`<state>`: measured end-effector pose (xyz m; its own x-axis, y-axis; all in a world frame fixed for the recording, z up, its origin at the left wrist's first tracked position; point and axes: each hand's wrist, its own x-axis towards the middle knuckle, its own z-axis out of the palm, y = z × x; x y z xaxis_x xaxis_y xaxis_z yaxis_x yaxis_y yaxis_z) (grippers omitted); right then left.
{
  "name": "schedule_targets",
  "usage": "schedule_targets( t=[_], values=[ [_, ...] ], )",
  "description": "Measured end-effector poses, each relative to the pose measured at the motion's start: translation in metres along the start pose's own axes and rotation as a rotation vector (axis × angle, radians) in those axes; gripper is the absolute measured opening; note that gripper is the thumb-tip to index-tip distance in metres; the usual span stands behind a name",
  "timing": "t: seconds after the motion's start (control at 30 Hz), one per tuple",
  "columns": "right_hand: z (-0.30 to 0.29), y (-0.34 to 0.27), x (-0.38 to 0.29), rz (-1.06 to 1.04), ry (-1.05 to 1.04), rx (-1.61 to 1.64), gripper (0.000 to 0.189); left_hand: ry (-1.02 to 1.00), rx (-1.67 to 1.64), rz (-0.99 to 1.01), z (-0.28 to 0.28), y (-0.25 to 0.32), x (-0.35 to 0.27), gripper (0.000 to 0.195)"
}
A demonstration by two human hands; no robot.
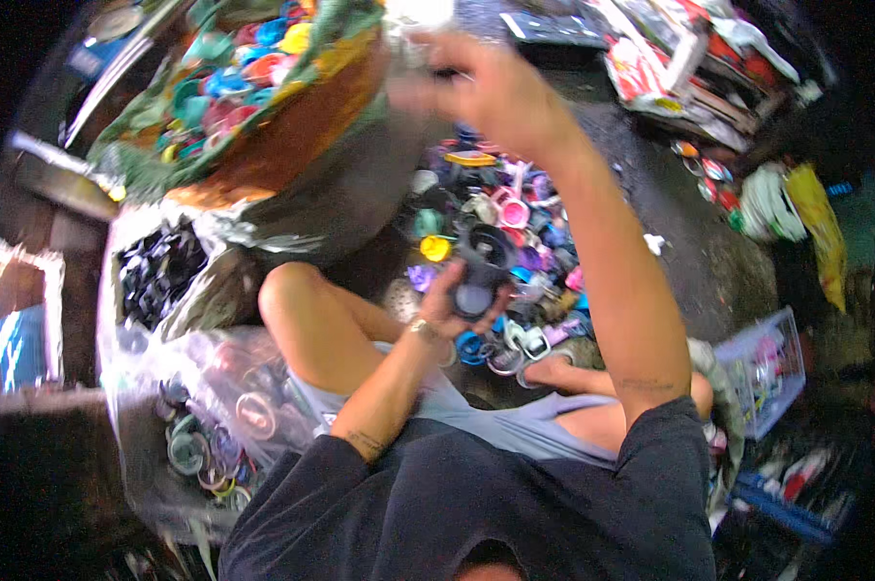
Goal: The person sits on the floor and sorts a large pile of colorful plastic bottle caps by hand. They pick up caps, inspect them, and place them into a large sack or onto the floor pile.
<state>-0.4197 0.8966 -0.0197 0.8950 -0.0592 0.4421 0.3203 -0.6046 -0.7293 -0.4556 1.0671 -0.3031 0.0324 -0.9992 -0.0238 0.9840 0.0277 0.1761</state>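
My left hand (443, 301) grips a black plastic lid (473, 299) with a grey round centre, just above a pile of mixed plastic lids (513, 210) on the ground. Pink, purple, blue, yellow and black pieces make up this pile. My right hand (473, 91) is stretched out over its far end, beside the rim of a large woven sack (314, 80). Motion blurs its fingers, so I cannot tell whether anything is in them. Coloured plastic pieces (226, 80) fill the sack. Beyond the right hand stands a white container (419, 13), partly cut off by the frame.
At left, a bag of black pieces (161, 272) stands behind a clear plastic bag of lids (197, 450). A pale plastic basket (768, 378) is at right, near a blue crate edge (786, 508). Bundled scrap (699, 72) and a yellow bag (818, 232) lie farther off.
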Motion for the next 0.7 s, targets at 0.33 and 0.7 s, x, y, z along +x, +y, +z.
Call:
schedule_targets(
  t=[0.33, 0.7],
  values=[
    [0.024, -0.007, -0.339, 0.591, 0.522, 0.278, 0.08, 0.022, 0.433, -0.439, 0.063, -0.071, 0.011, 0.122],
    [-0.083, -0.091, -0.46, 0.676, 1.036, -0.62, 0.08, 0.147, 1.022, -0.248, 0.09, -0.061, 0.022, 0.055]
  ],
)
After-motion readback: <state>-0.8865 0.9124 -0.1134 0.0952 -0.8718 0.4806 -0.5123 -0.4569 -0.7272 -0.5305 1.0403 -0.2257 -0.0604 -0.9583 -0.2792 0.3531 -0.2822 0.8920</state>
